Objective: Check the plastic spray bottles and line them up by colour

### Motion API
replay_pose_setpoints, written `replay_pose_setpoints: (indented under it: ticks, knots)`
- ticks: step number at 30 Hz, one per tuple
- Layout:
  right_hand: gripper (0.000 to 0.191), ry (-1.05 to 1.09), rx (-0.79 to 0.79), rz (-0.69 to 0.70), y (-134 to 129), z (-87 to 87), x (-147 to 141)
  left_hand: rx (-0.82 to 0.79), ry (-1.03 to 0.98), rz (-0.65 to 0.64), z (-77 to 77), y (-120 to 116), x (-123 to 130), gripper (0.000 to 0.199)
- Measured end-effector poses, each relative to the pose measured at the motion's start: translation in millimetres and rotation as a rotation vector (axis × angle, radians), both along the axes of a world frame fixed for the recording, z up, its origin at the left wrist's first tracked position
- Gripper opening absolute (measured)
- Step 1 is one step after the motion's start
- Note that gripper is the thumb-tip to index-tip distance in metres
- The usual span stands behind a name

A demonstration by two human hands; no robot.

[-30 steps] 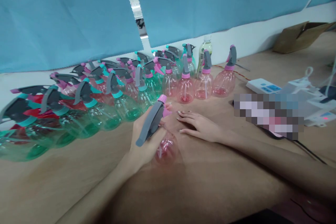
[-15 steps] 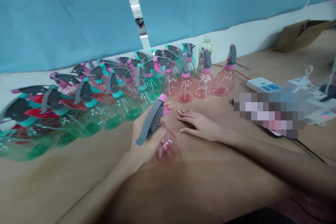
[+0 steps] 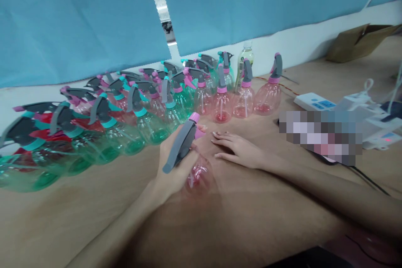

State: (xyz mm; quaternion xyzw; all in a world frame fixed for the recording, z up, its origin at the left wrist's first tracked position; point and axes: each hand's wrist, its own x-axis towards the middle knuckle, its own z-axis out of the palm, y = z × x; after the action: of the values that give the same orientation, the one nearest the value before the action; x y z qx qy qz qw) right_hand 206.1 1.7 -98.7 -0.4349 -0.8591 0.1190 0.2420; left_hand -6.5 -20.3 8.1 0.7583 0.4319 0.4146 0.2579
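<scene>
Left hand (image 3: 176, 178) fingers curled round pink spray bottle (image 3: 200, 176); right hand (image 3: 241, 151) at its 2 o'clock, fingers slightly spread

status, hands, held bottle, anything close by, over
Left hand: grip around pink translucent plastic spray bottle. Right hand: open, palm down on brown tabletop. Green translucent plastic spray bottles near left hand.

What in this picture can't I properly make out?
All in the head view:
- Neck of the held pink bottle: behind the left hand and sprayer.
- Back bottles, lower parts: mostly behind front bottles.
- Leftmost green bottle: cut by the left edge.
- Drink bottle, label: too small.
- Dark-edged item at right: pixelated.
</scene>
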Motion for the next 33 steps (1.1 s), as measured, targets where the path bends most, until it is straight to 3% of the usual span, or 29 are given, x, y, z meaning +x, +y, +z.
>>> replay_pose_setpoints:
  ticks: [3,6,13,26,33]
  knots:
    - [0.058,-0.004,0.009,0.0,0.0,0.3,0.0,0.021,0.035,-0.079,1.5,0.8,-1.4,0.02]
    - [0.059,-0.018,0.01,0.001,0.4,0.1,0.3,0.035,0.022,-0.063,2.0,1.2,-2.1,0.005]
    - [0.06,-0.037,-0.003,-0.002,0.7,0.2,0.7,0.007,0.034,-0.106,2.8,1.5,-2.8,0.015]
    - [0.058,-0.006,-0.002,-0.002,0.2,-0.5,0.6,-0.024,0.024,-0.094,4.9,1.3,-1.0,0.002]
    - [0.058,-0.007,-0.01,-0.001,-0.9,1.5,0.4,-0.022,0.046,-0.072,5.5,1.7,-1.8,0.008]
